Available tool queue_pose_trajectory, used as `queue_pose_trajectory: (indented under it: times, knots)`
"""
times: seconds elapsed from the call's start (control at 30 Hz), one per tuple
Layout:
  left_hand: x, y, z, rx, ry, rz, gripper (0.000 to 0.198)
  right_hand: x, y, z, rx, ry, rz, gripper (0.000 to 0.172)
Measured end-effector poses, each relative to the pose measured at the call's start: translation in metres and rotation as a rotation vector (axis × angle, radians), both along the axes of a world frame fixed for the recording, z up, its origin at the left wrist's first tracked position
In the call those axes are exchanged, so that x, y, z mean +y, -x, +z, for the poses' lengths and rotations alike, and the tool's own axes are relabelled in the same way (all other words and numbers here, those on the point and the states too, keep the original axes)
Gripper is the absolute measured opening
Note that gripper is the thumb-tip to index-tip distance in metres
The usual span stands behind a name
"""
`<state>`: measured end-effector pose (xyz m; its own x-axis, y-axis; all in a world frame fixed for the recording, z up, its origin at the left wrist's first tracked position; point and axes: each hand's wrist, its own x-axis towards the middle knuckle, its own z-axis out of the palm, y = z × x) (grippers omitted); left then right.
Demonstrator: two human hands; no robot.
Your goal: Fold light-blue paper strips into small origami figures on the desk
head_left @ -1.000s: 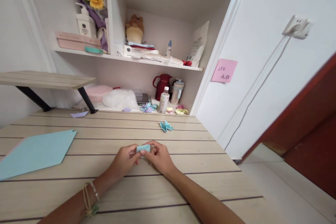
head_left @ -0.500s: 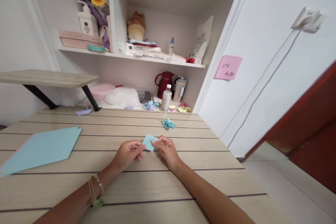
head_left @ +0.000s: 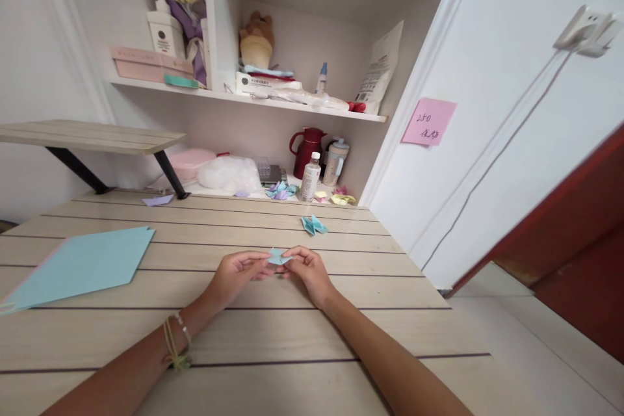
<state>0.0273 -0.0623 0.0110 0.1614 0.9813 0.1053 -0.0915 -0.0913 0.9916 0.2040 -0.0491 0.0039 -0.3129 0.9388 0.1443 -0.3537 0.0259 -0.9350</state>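
A small folded piece of light-blue paper is pinched between both hands, just above the slatted table. My left hand grips its left side with thumb and fingers; bracelets circle that wrist. On its right side my right hand is closed, thumb and fingertips on the paper. The fingers partly cover the paper's edges. A little beyond the hands lies a folded blue paper shape. Larger flat light-blue sheets rest on the table at the left.
A purple paper piece lies near the leg of a raised stand. At the back are a clear bottle, several folded papers, a red jug and a tumbler. Shelves rise behind.
The paper between the hands has turned from a tilted, diamond-like face to a flatter, narrower outline. Both hands have shifted their fingers and drawn closer together. The view has moved slightly.
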Motion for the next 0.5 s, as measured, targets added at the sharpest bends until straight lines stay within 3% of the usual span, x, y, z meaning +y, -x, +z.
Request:
queue_pose_trajectory:
  times: [0.5]
  knots:
    - [0.0007, 0.0018, -0.0042, 0.189, -0.168, 0.098, 0.019, 0.0004, 0.0042, -0.0034, -0.071, -0.071, -0.053, 0.025]
